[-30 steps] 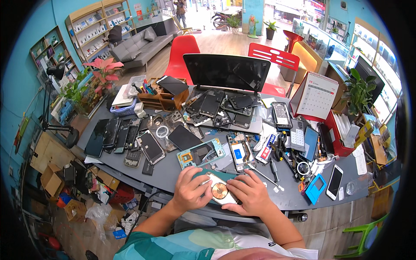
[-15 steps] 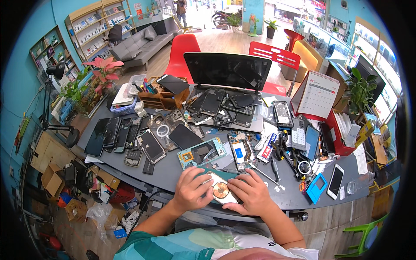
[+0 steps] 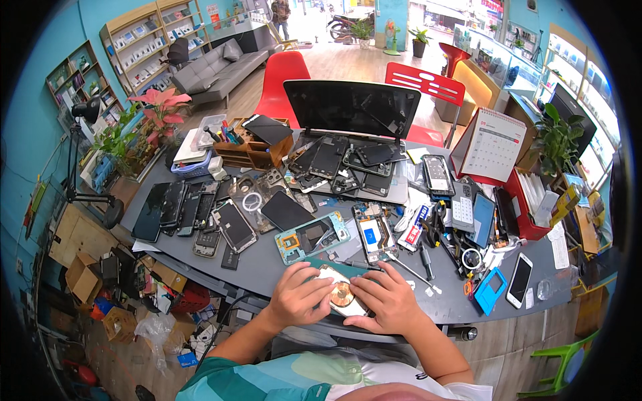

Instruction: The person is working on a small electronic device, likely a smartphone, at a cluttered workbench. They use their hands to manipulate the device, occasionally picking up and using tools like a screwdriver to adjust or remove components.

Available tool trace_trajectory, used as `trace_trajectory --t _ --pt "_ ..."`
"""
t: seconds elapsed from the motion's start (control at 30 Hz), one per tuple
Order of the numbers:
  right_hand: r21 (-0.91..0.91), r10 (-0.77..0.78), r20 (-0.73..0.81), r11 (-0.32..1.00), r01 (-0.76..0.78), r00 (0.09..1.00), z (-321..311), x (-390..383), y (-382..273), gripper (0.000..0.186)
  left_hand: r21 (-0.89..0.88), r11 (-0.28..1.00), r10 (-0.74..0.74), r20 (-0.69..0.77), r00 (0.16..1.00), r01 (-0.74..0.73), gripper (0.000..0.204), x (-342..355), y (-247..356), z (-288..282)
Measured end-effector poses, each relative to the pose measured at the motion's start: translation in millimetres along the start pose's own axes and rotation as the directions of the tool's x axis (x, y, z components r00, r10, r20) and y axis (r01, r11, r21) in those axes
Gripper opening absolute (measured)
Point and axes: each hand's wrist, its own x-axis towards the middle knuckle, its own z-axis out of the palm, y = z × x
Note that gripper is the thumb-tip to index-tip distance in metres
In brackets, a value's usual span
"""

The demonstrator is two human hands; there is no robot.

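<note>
At the desk's near edge, I hold a white phone body [image 3: 354, 309] with a round copper coil [image 3: 342, 295] on its upper face. My left hand [image 3: 296, 295] grips its left side, fingertips resting close to the coil. My right hand [image 3: 388, 301] closes on the other side, its fingers lying over the coil's right edge and the thumb below. Just beyond my fingers lie a light-blue phone frame [image 3: 312, 238] and an opened phone [image 3: 376, 232] with a blue square on white inside. A thin white-tipped tool [image 3: 413, 271] slants across the desk by my right hand.
An open laptop [image 3: 351, 110] heaped with phone parts stands at the back. Left lie several dark phones and screens [image 3: 235, 226]. Right are cables, a blue tray [image 3: 489, 291], a white phone [image 3: 519, 281] and a desk calendar [image 3: 487, 147]. Boxes [image 3: 119, 325] crowd the floor at left.
My left fingertips have shifted slightly right, toward the coil. Both hands keep hold of the phone body in nearly the same place.
</note>
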Motion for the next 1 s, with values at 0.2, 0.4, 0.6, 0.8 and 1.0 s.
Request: trace_trajectory --t 0.2,0.4,0.6,0.8,1.0 --pt "0.010 -0.024 0.008 1.000 0.024 1.000 0 -1 -2 0.075 0.008 1.000 -0.003 -0.047 0.999 0.004 0.024 -3 1 2" --pt "0.015 -0.065 0.012 0.998 0.064 0.998 -1 -1 -2 0.071 0.014 1.000 -0.008 -0.046 0.999 0.009 0.026 -1 2 2" --pt "0.023 -0.084 -0.004 0.996 0.084 0.996 -1 -5 -2 0.071 0.020 0.999 -0.031 0.048 0.998 0.030 0.030 1 1 -2" --pt "0.016 -0.052 -0.016 0.998 0.053 0.998 -1 -1 -1 0.074 0.051 0.997 -0.058 0.042 0.997 0.056 0.033 8 2 0" --pt "-0.001 -0.010 0.000 1.000 0.010 1.000 0 0 -2 0.074 0.074 0.993 -0.089 -0.029 0.996 0.091 0.028 3 3 3"
